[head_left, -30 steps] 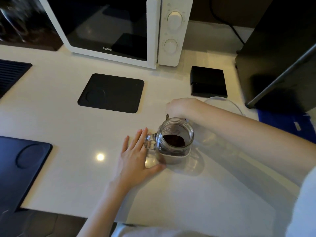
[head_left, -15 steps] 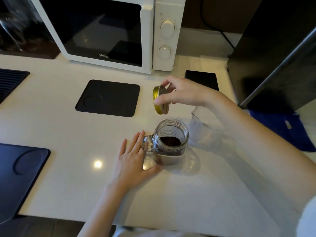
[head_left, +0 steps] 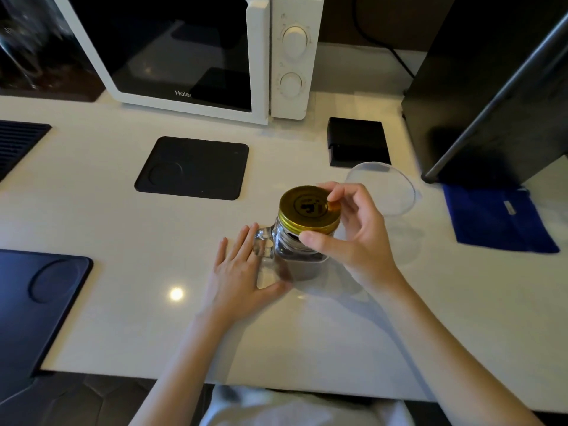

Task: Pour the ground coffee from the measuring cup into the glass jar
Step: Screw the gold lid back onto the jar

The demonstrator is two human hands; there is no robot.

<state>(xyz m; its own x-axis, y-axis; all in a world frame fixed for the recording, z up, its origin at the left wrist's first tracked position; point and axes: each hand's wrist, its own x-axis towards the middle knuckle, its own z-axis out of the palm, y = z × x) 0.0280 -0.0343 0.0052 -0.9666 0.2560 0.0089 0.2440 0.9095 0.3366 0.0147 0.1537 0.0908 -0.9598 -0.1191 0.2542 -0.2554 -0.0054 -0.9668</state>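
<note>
Right now I see the glass jar standing upright on the white counter, dark ground coffee in its bottom. My right hand pinches the gold lid by thumb and fingers, with the lid sitting on the jar's mouth. My left hand lies flat and spread, fingers against the jar's handle and thumb at its base. Just behind the right hand sits a clear measuring cup, near a blue cloth.
</note>
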